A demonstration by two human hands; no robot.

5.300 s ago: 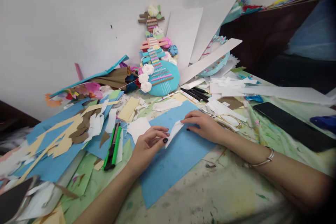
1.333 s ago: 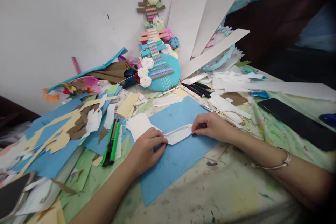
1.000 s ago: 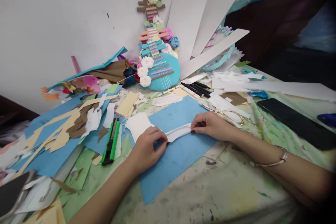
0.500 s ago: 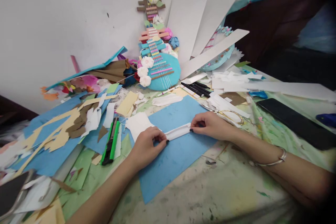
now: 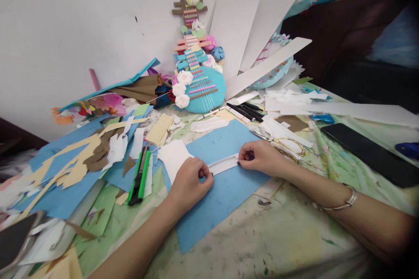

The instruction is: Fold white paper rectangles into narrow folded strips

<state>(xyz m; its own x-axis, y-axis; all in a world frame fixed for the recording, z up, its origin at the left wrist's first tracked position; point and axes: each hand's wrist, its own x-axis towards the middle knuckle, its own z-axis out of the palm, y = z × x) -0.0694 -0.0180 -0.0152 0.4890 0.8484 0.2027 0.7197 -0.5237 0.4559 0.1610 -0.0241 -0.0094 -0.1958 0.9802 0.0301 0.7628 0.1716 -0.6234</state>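
Note:
A folded white paper strip (image 5: 224,165) stretches between my two hands, over a blue sheet (image 5: 209,222). My left hand (image 5: 193,181) pinches its left end between thumb and fingers. At the strip's right end, my right hand (image 5: 257,157) grips it the same way. A white paper piece (image 5: 173,157) with curved edges lies just beyond my left hand, partly on the blue sheet. Gold-handled scissors (image 5: 288,144) rest beside my right hand, near white paper scraps.
A green cutter (image 5: 140,176) lies left of my left hand, near heaped paper scraps (image 5: 77,157). Black pens (image 5: 245,111) and a decorated paper instrument (image 5: 206,89) are at the back. A black phone (image 5: 369,152) lies right; another device (image 5: 19,235) is at the lower left.
My left hand has shifted slightly right along the strip, its fingers curling more closely together. My right hand keeps its grip almost unmoved.

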